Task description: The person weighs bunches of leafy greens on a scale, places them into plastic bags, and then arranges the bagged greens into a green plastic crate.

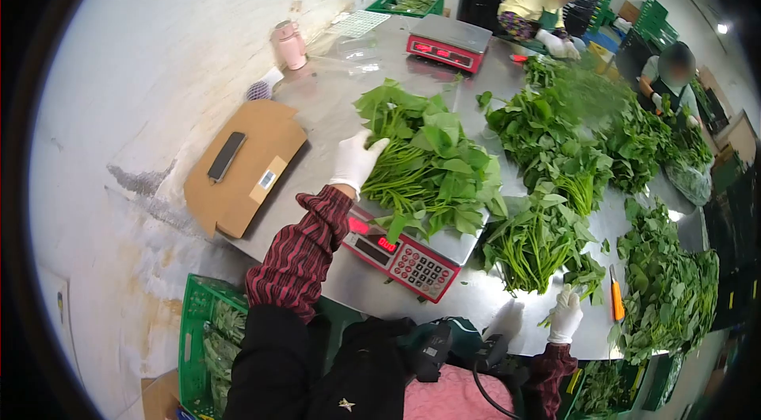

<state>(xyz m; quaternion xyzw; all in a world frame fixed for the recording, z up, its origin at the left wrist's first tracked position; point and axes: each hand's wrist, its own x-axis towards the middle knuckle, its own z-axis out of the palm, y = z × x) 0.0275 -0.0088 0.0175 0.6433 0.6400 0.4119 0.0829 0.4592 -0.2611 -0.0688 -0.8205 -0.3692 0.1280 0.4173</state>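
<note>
My left hand, in a white glove, is closed on the stems at the left side of a large leafy green bunch. That bunch lies over the pan of a red scale whose display is lit. My right hand, also gloved in white, is near the table's front edge, with its fingers drawn together at a small green sprig. Just beyond it lies another bunch of greens. An orange-handled knife rests to the right of my right hand.
A cardboard piece with a phone lies at left, near a pink flask. Behind stands a second red scale. Leafy piles cover the right side. Two people work across the table. Green crates stand below.
</note>
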